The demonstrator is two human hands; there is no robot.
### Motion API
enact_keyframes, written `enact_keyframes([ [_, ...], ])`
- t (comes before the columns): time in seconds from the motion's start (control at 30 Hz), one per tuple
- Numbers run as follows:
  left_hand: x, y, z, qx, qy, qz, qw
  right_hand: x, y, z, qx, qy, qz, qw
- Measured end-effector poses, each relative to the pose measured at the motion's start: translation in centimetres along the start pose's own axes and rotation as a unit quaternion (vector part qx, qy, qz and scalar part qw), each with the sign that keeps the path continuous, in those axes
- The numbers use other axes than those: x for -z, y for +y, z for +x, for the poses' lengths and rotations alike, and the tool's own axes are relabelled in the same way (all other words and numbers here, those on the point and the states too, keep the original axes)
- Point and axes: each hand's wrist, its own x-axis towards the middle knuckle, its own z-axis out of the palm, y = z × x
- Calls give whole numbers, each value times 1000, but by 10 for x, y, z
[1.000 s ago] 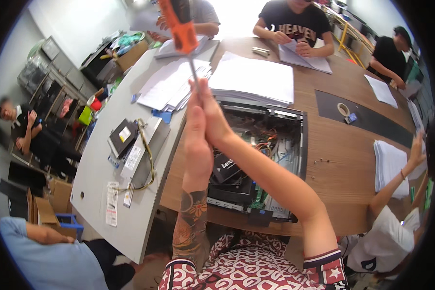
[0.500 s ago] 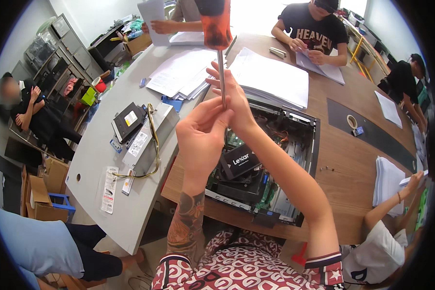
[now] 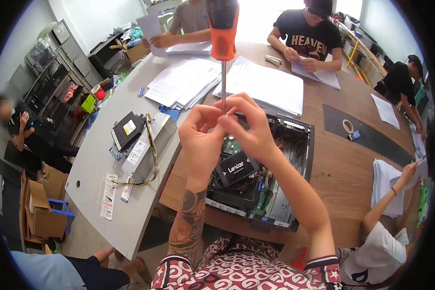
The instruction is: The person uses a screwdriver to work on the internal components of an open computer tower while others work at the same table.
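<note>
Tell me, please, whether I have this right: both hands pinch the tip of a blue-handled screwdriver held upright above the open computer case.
Not quite: the head view shows the screwdriver has an orange and black handle, not blue. The rest holds: the left hand and right hand pinch its tip above the open computer case.

A grey surface (image 3: 130, 203) meets a wooden one (image 3: 353, 174); grey drawer cabinets (image 3: 65, 53) line the white wall (image 3: 101, 17), bright daylight behind, cardboard boxes (image 3: 41, 203) on the floor
</note>
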Motion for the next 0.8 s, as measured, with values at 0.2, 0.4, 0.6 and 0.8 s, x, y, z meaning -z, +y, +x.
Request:
enact_keyframes([
  [0.2,6,-16,-4,-42,-25,50,998,4,-3,4,17,28,-43,999],
  [0.4,29,-34,-15,33,-147,86,985,4,7,4,-37,39,0,999],
  [0.6,22,-35,-14,67,-106,72,990,3,8,3,-53,56,10,997],
  [0.8,23,-39,-16,46,-77,58,994,-2,2,1,-16,44,-53,998],
])
